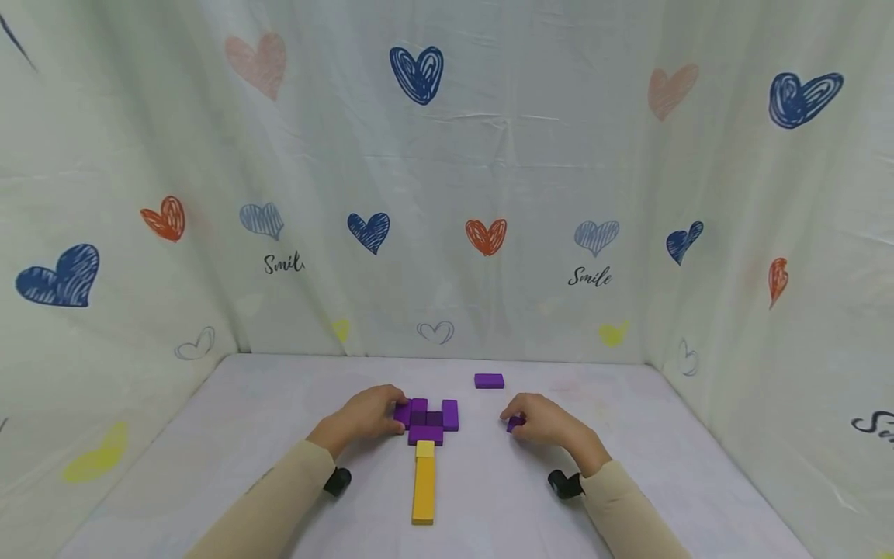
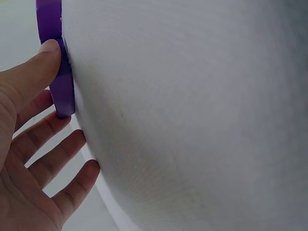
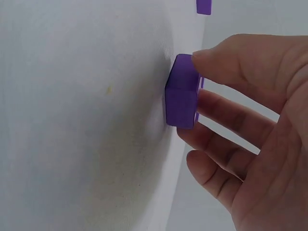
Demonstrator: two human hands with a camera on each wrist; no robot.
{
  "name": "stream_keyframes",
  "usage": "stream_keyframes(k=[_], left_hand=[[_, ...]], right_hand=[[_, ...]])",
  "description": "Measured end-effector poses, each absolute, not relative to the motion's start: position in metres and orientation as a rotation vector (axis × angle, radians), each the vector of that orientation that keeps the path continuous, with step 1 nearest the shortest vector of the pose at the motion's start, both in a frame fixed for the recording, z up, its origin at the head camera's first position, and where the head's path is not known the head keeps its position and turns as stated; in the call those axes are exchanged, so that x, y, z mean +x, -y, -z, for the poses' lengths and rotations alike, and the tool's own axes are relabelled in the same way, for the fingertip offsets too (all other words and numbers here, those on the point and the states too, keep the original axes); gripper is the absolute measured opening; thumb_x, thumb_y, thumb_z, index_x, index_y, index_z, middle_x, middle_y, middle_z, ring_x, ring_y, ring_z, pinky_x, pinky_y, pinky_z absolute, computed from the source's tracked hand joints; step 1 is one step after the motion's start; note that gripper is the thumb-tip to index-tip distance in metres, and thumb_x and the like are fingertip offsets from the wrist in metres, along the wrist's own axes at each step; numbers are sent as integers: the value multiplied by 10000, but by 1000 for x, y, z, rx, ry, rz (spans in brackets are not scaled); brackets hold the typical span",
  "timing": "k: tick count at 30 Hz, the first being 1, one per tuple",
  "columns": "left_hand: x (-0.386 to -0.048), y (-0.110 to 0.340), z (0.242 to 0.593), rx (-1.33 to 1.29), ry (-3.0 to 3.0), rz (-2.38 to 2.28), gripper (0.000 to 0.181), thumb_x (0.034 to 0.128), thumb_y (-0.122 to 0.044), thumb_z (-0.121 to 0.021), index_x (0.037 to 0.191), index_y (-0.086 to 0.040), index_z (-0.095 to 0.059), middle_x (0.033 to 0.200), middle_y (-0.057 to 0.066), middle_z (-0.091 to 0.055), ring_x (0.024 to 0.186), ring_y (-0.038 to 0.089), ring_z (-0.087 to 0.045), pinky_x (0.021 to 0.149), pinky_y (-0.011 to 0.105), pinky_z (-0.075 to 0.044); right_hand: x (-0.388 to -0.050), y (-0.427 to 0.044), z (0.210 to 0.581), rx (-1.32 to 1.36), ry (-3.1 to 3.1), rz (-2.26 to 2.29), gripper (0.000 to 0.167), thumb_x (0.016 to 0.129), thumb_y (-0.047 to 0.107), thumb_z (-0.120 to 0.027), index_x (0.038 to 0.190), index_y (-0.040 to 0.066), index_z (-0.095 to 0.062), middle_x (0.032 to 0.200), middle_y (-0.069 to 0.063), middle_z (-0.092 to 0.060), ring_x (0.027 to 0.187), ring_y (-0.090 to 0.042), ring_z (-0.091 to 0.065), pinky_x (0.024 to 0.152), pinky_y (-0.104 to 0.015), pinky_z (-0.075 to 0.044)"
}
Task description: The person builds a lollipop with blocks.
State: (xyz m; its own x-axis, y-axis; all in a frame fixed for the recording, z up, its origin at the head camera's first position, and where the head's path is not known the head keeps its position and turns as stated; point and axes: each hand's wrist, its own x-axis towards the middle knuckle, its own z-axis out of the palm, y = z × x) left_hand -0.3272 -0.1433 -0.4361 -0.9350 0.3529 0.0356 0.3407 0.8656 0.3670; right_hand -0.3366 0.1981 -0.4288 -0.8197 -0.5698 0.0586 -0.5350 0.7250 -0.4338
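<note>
A cluster of flat purple blocks (image 1: 426, 436) lies on the table, several pieces set side by side. At its left end my left hand (image 1: 366, 413) pinches a purple block (image 2: 62, 94) between thumb and fingers; the remaining fingers spread near the tabletop in the left wrist view. Right of the cluster and apart from it, my right hand (image 1: 548, 421) holds another purple block (image 3: 182, 103), thumb on one side and fingers on the other. That block is close to or on the table surface; which one I cannot tell. Fingers hide part of both held blocks.
Below the cluster, a long yellow strip (image 1: 423, 493) with a shorter yellow piece (image 1: 425, 449) at its top runs toward me. One loose purple block (image 1: 489, 381) lies farther back. A heart-printed curtain (image 1: 447, 295) stands behind the white table (image 1: 279, 373).
</note>
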Motion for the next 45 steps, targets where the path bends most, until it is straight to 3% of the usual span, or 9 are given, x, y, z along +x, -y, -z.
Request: stream_keyframes(k=[9, 22, 29, 38, 45], left_hand=[[-328, 143, 437, 549, -3012, -567, 422, 787, -265, -792, 1155, -121, -646, 1200, 62, -621, 1172, 281, -539, 1029, 456, -413], [-326, 142, 434, 534, -3004, -565, 424, 789, -258, -790, 1160, -114, -644, 1212, 76, -616, 1176, 290, -537, 1026, 463, -414], [-325, 143, 434, 545, -2999, -587, 426, 786, -247, -792, 1158, -102, -642, 1213, 87, -616, 1179, 302, -535, 1026, 472, -412], [-327, 143, 436, 532, -3005, -575, 433, 788, -259, -790, 1168, -114, -640, 1225, 79, -612, 1188, 295, -531, 1033, 465, -408], [-328, 144, 436, 520, -2995, -571, 432, 788, -274, -790, 1167, -130, -643, 1229, 71, -610, 1188, 291, -528, 1033, 467, -408]], right_hand=[[-338, -202, 432, -859, -2797, 724, 296, 796, -31, -638, 1065, 67, -716, 1087, -43, -646, 968, -184, -548, 895, -429, -490], [-336, -197, 432, -852, -2810, 745, 280, 834, 56, -694, 1114, 47, -684, 1090, -48, -651, 942, -177, -566, 858, -407, -502], [-336, -202, 430, -823, -2820, 738, 321, 791, -3, -648, 1101, 69, -696, 1063, -26, -651, 881, -170, -552, 772, -367, -503], [-341, -198, 434, -900, -2830, 762, 246, 827, 69, -701, 1072, 62, -692, 1018, 0, -657, 874, -178, -566, 744, -323, -490], [-345, -189, 431, -891, -2822, 771, 230, 844, 28, -668, 1071, 49, -694, 988, 4, -651, 852, -141, -542, 735, -318, -484]])
